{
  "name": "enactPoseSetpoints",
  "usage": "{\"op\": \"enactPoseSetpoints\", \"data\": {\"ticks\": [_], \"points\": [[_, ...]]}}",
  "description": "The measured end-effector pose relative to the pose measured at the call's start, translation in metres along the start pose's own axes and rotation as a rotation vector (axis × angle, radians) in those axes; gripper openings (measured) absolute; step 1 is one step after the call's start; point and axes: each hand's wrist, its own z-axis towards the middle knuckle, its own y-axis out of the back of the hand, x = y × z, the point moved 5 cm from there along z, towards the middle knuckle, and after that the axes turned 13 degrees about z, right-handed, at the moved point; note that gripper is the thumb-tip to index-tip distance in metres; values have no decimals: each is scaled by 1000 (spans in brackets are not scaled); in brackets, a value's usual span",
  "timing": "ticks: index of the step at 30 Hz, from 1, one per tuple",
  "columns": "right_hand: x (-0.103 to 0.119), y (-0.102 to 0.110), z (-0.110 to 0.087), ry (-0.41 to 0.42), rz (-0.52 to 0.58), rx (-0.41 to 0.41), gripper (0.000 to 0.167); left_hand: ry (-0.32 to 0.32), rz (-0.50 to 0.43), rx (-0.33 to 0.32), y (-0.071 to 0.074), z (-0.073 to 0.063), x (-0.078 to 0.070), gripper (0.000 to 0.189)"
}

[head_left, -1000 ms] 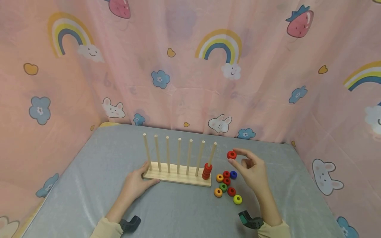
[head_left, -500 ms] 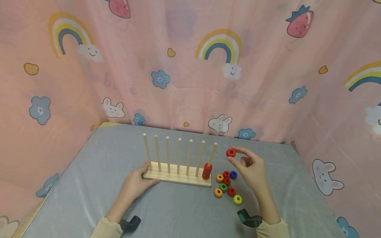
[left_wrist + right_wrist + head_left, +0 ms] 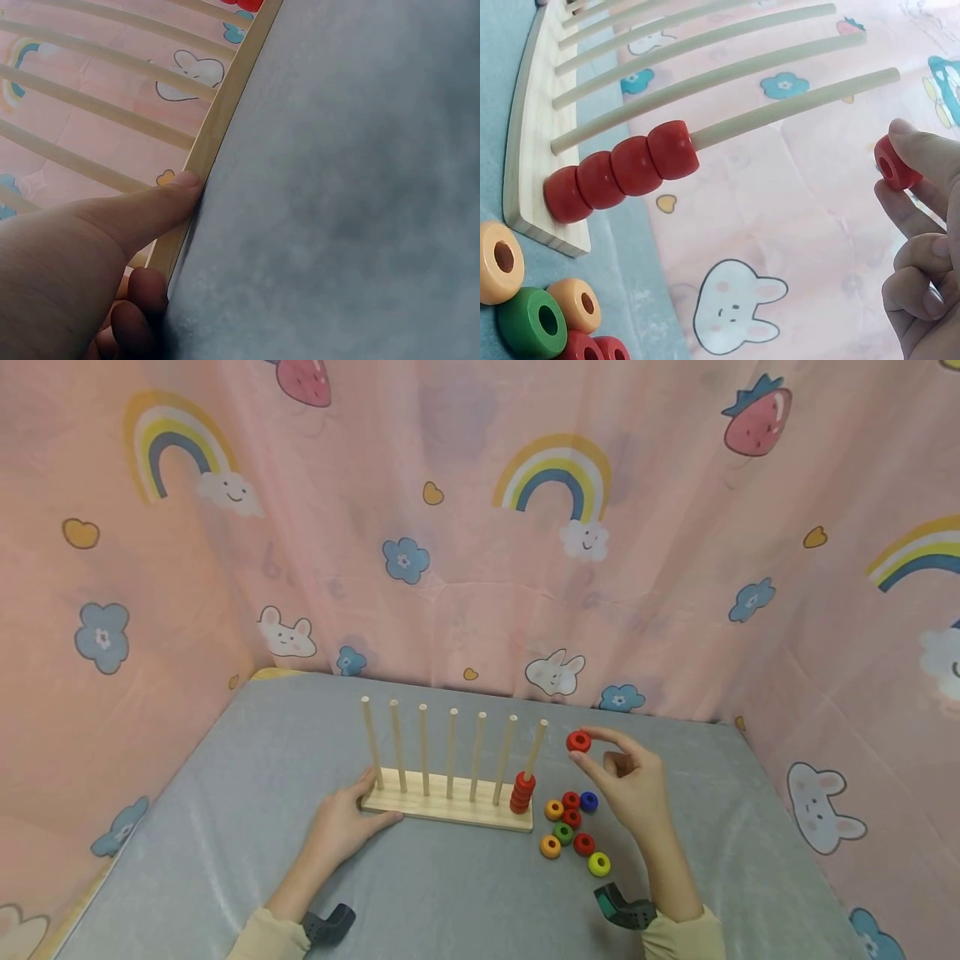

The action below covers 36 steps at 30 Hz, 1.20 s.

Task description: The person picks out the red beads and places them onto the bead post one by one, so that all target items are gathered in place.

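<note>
A wooden pegboard (image 3: 442,810) with a row of several upright pegs stands on the table. Its rightmost peg carries a stack of several red beads (image 3: 622,174); the other pegs are bare. My left hand (image 3: 341,822) grips the board's left end, thumb along the front edge and fingers behind, as the left wrist view shows. Between thumb and fingertips, my right hand (image 3: 633,789) pinches a red bead (image 3: 578,742) in the air, just right of the rightmost peg's top. In the right wrist view that bead's hole faces the peg, with a gap between them.
Loose beads lie right of the board, below my right hand: red (image 3: 584,843), orange (image 3: 551,847), green (image 3: 563,834), blue (image 3: 588,802) and yellow (image 3: 599,864). A pink patterned curtain (image 3: 480,610) hangs behind the grey-covered table (image 3: 450,902).
My right hand, with the red bead, has moved slightly left and up toward the top of the rightmost peg. The left hand and the board have stayed in place.
</note>
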Motion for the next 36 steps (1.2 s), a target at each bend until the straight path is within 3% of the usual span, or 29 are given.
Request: {"op": "enactPoseSetpoints", "data": {"ticks": [8, 15, 36], "points": [[3, -2, 4, 13, 32, -1, 38, -6, 8, -8, 0, -1, -1, 91], [4, -4, 7, 11, -12, 0, 36, -4, 6, -7, -1, 0, 0, 91], [16, -9, 14, 110, 7, -14, 39, 4, -2, -2, -1, 1, 1, 92]]}}
